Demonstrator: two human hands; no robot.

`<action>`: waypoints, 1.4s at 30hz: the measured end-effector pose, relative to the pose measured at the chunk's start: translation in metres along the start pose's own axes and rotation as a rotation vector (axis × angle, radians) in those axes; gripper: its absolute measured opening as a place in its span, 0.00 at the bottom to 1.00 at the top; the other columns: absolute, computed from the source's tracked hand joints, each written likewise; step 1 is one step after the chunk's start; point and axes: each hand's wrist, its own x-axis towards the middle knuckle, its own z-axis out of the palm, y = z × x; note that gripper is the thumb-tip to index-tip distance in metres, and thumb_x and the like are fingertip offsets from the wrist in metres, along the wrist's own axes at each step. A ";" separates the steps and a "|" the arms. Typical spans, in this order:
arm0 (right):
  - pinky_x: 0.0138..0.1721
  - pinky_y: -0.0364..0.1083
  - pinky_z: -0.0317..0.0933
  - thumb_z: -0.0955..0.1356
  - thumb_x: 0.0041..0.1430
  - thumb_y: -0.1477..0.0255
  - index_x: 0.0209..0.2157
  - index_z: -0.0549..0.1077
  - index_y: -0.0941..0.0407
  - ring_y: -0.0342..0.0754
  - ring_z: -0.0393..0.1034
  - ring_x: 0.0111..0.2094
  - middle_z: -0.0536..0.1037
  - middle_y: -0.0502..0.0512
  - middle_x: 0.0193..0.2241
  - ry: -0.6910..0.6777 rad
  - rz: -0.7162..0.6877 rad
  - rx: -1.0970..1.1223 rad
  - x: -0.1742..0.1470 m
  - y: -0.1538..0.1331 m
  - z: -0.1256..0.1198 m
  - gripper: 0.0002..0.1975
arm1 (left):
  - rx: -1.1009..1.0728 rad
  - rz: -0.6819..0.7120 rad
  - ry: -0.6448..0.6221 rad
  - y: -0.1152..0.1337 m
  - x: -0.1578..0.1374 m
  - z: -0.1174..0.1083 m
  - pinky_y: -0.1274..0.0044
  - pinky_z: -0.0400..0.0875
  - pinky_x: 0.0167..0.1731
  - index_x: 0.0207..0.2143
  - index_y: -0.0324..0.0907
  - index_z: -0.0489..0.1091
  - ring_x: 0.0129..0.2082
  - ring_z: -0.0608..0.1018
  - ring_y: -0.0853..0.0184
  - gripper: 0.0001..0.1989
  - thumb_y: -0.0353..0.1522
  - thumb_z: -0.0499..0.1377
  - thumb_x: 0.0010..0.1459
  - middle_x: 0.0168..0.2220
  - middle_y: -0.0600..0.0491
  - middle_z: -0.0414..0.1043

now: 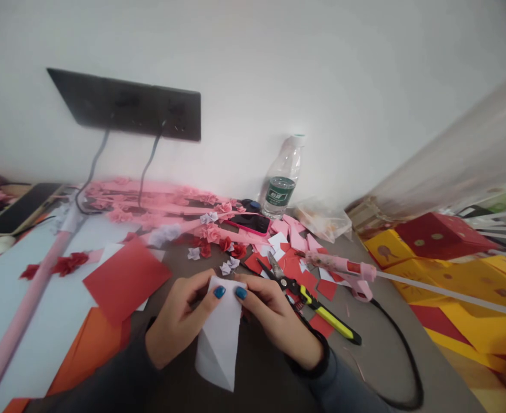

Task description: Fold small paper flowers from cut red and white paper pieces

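Tabletop (382,350) cluttered: red scraps (327,289), glue gun (339,265) beyond white paper (222,338).

A paper-craft workspace, by the look of it: the table (382,335) carries paper flowers (212,232), red and white paper scraps (294,264), pliers (307,295) and a pink hot-glue gun (337,265), with a folded white paper (218,344) held above. A plain wall (365,86) with a black socket panel (141,110) and a water bottle (281,192) suggest an indoor room, though whether home or workshop cannot be told.
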 end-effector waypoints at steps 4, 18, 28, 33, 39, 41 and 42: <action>0.27 0.44 0.50 0.61 0.68 0.56 0.22 0.61 0.55 0.42 0.56 0.24 0.62 0.47 0.21 -0.005 -0.001 -0.021 0.001 -0.002 0.000 0.23 | 0.055 -0.004 0.117 -0.002 0.000 0.001 0.80 0.56 0.19 0.22 0.42 0.61 0.20 0.62 0.70 0.21 0.44 0.53 0.64 0.18 0.58 0.57; 0.24 0.44 0.46 0.65 0.64 0.54 0.23 0.59 0.54 0.42 0.48 0.24 0.55 0.46 0.22 0.178 -0.019 -0.015 0.008 0.006 -0.005 0.23 | -0.083 -0.172 0.024 -0.001 0.012 -0.002 0.81 0.54 0.21 0.22 0.40 0.63 0.22 0.61 0.72 0.18 0.40 0.58 0.61 0.21 0.58 0.58; 0.25 0.43 0.47 0.65 0.61 0.53 0.23 0.61 0.55 0.43 0.49 0.24 0.57 0.46 0.22 0.290 0.034 -0.003 0.009 0.013 -0.013 0.22 | -0.229 -0.352 -0.172 -0.002 0.014 -0.003 0.81 0.57 0.21 0.25 0.38 0.73 0.20 0.66 0.71 0.14 0.40 0.64 0.54 0.20 0.56 0.69; 0.25 0.43 0.47 0.65 0.61 0.53 0.23 0.60 0.54 0.43 0.50 0.24 0.57 0.46 0.22 0.293 0.039 0.014 0.009 0.013 -0.012 0.22 | -0.232 -0.362 -0.197 -0.005 0.013 -0.003 0.79 0.59 0.23 0.25 0.38 0.73 0.22 0.66 0.69 0.17 0.44 0.62 0.55 0.21 0.55 0.68; 0.25 0.44 0.46 0.64 0.63 0.54 0.23 0.59 0.54 0.42 0.48 0.24 0.55 0.46 0.22 0.257 0.007 -0.028 0.008 0.010 -0.012 0.22 | -0.257 -0.280 -0.126 -0.005 0.012 0.000 0.78 0.62 0.25 0.23 0.39 0.68 0.23 0.66 0.69 0.20 0.45 0.57 0.60 0.22 0.55 0.66; 0.25 0.44 0.46 0.64 0.64 0.53 0.23 0.59 0.54 0.42 0.49 0.24 0.55 0.46 0.22 0.176 0.002 -0.037 0.007 0.009 -0.010 0.23 | -0.173 -0.220 -0.124 -0.003 0.012 0.000 0.79 0.59 0.23 0.23 0.39 0.65 0.23 0.64 0.70 0.19 0.44 0.58 0.60 0.22 0.57 0.62; 0.25 0.44 0.46 0.64 0.64 0.54 0.23 0.59 0.54 0.42 0.49 0.24 0.55 0.46 0.22 0.144 -0.001 -0.044 0.007 0.009 -0.009 0.23 | -0.131 -0.201 -0.111 -0.002 0.011 0.000 0.80 0.56 0.21 0.22 0.40 0.63 0.22 0.61 0.71 0.20 0.44 0.57 0.61 0.21 0.58 0.59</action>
